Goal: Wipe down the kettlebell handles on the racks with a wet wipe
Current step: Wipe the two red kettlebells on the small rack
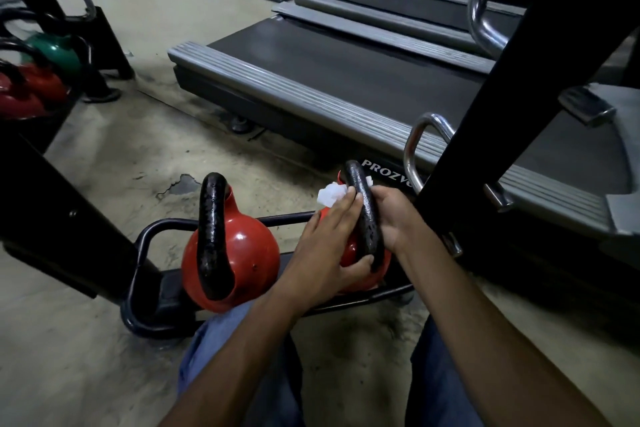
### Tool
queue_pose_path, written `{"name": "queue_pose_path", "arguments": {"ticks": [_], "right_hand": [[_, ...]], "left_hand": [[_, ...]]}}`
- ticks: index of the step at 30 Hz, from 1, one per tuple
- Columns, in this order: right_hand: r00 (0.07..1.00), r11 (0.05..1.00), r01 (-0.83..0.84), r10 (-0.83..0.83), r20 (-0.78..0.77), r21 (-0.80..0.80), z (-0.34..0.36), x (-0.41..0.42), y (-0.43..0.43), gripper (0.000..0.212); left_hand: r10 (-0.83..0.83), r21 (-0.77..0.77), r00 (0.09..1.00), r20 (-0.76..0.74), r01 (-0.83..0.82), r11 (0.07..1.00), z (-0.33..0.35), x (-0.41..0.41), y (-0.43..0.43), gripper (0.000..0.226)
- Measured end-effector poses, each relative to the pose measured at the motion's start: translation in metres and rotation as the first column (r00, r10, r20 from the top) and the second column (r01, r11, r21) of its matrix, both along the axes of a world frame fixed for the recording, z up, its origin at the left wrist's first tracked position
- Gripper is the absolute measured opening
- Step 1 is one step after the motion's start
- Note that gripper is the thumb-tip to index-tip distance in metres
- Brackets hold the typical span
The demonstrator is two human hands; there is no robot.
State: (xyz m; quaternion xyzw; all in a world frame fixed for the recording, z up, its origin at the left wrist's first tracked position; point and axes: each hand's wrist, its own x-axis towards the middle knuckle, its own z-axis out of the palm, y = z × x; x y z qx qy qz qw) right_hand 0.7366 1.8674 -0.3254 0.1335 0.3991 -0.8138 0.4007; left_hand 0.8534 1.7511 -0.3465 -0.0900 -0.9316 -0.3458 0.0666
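Note:
Two red kettlebells with black handles stand on a low black rack (pixel 145 236). The left kettlebell (pixel 242 253) stands untouched. At the right kettlebell (pixel 353 250), my right hand (pixel 389 215) grips the black handle (pixel 363 204) from the right side. My left hand (pixel 325 246) lies against the handle's left side, its thumb by the handle's lower end. It holds a crumpled white wet wipe (pixel 330 192) at its fingertips, against the upper part of the handle. Most of the right kettlebell's body is hidden by my hands.
A grey treadmill (pixel 311 80) lies just behind the rack. Black rack posts (pixel 491 135) with chrome loops (pixel 415 149) rise at the right and left. More red kettlebells (pixel 31 87) and a green one (pixel 59 48) sit at far left. My knees are below, on worn concrete floor.

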Motion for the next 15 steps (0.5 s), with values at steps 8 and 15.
{"name": "queue_pose_path", "arguments": {"ticks": [8,15], "right_hand": [[0.149,0.595,0.546,0.624,-0.767,0.590,0.006,-0.023,-0.009,0.025],[-0.397,0.130,0.579,0.908,0.138,0.805,0.058,-0.029,-0.014,0.032]], "left_hand": [[0.053,0.273,0.998,0.020,-0.056,0.960,-0.016,0.020,0.015,0.081],[0.046,0.274,0.988,0.146,-0.085,0.958,-0.009,0.024,0.020,0.080]]}}
